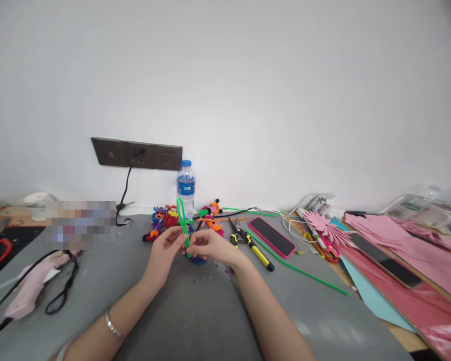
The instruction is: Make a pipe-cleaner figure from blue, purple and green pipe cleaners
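Note:
A bright green pipe cleaner, bent into a narrow upright loop, is pinched between my two hands above the grey mat. My left hand closes thumb and fingertips on it from the left. From the right, my right hand pinches its lower part. Behind my hands, small colourful pipe cleaner figures sit at the foot of a water bottle. Part of something blue shows just below my fingertips. A long straight green pipe cleaner lies on the mat to the right.
Yellow and black pliers and a pink-edged phone lie right of my hands. Further right are a pink paper fan, a second phone and pink sheets. A pink corded tool lies at the left.

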### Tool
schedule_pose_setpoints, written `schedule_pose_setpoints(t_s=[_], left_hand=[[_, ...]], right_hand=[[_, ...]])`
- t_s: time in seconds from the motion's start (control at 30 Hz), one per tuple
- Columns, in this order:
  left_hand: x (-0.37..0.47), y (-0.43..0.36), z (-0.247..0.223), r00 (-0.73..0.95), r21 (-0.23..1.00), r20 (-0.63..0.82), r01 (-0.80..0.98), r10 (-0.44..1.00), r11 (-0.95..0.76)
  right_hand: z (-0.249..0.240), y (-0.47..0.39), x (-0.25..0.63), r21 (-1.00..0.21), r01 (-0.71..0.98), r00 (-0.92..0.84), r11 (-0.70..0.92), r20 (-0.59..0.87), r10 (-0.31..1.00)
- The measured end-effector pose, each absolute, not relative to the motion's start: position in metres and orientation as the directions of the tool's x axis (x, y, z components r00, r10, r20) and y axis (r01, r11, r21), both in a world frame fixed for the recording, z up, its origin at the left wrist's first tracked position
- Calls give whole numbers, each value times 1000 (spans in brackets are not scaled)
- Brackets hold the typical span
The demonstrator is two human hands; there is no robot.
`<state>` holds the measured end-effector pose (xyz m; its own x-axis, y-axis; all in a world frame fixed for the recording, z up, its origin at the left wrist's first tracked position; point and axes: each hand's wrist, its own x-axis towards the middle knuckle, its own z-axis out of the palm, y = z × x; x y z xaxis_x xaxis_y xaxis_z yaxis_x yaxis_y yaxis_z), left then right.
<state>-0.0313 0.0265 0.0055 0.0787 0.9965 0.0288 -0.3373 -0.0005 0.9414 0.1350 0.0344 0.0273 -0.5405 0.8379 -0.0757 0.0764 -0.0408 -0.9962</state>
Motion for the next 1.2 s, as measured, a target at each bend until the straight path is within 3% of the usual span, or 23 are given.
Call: schedule_pose_setpoints(t_s=[0.13, 0.3, 0.5, 0.63, 0.73, 0.97, 1.2], left_hand=[[-30, 26, 7, 226, 939, -57, -318, 973, 129], [-31, 25, 10, 264, 919, -88, -351, 960, 181], [-31, 20, 14, 426, 871, -176, -352, 887, 342], [-30, 12, 19, 603, 872, -225, -226, 766, 435], [-31, 8, 21, 673, 884, -237, -150, 700, 443], [-32, 3, 20, 756, 883, -281, -38, 592, 468], [-31, 2, 20, 777, 899, -252, -32, 576, 436]], right_hand=[[27, 35, 136, -995, 97, -515, -26, -73, 854], [30, 35, 138, -994, 105, -531, -40, -90, 843], [34, 35, 145, -994, -105, -476, -14, 38, 879], [36, 33, 152, -984, -119, -605, -131, -32, 795], [37, 32, 157, -977, -83, -705, -196, -82, 705], [38, 31, 160, -959, -119, -822, -256, -49, 568], [30, 34, 160, -935, -250, -750, -253, 21, 661]])
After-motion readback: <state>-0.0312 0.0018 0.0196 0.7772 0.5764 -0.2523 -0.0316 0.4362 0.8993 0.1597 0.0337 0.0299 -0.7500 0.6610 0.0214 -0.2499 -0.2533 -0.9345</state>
